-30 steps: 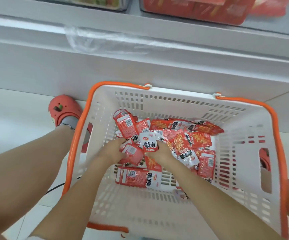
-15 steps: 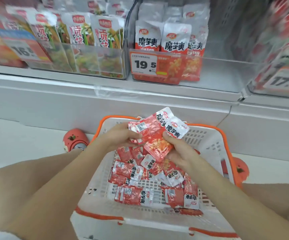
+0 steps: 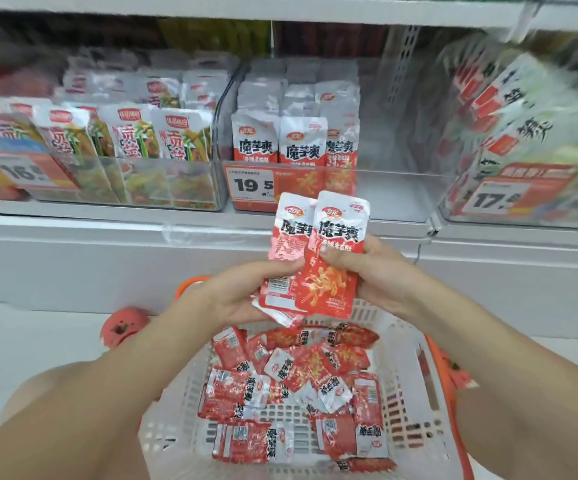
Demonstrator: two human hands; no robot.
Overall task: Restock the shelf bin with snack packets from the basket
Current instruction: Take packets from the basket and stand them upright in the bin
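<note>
Head view: small bunch of red-and-white snack packets (image 3: 318, 258) held upright between both hands, lifted clear of the white basket (image 3: 415, 382) and now level with the shelf edge, where a second ago sat down among the loose pile. Left hand (image 3: 246, 292) pinching the bunch's lower left side, fingers curled under it; right hand (image 3: 374, 271) clamped on the right side, thumb across the front packet. Bunch squared up, printed faces forward, no longer fanned and tilted as half a second ago. Clear shelf bin (image 3: 384, 174) straight ahead and above, behind the 19.5 price tag (image 3: 252, 183): matching packets standing in rows on its left, right half bare. Many loose packets (image 3: 294, 393) left in the basket bottom. Likely meaning: handful gathered and straightened, ready to go up into the bin's bare side; restocking far from done, several more handfuls needed. Neighbouring bin (image 3: 135, 181) of green-labelled packets on the left, blurred bags on the right
</note>
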